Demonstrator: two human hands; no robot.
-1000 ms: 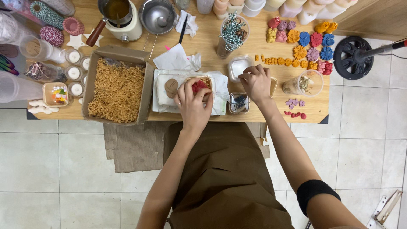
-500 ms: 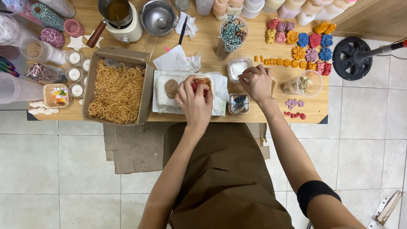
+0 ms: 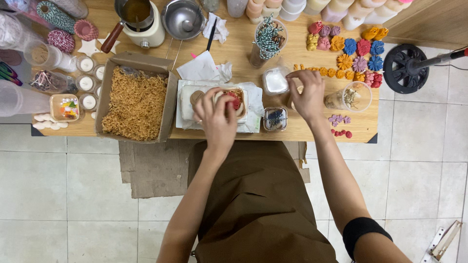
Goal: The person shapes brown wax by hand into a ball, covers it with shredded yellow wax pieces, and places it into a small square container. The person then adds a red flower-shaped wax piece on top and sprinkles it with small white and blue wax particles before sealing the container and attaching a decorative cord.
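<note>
The left hand (image 3: 217, 114) pinches a small red flower-shaped piece (image 3: 235, 101), keeping it steady over the white tray (image 3: 187, 100). The right hand (image 3: 307, 95) curls, fingers down, over the wooden table (image 3: 243, 131); I cannot tell if it grasps anything.

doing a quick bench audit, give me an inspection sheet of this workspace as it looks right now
surface: wooden table, crowded, little bare wood.
job's things: red flower piece in a pale mould tray on white paper.
clutter: cardboard box of shredded straw, tealights, coloured wax flowers, twine spools, pouring pot, metal bowl, small clear containers.
grippers: left hand on the red piece; right hand reaching over the table's right half, what it pinches hidden.
cables: nothing seen.
surroundings: tiled floor, cardboard sheet underfoot, black wheel base.
</note>
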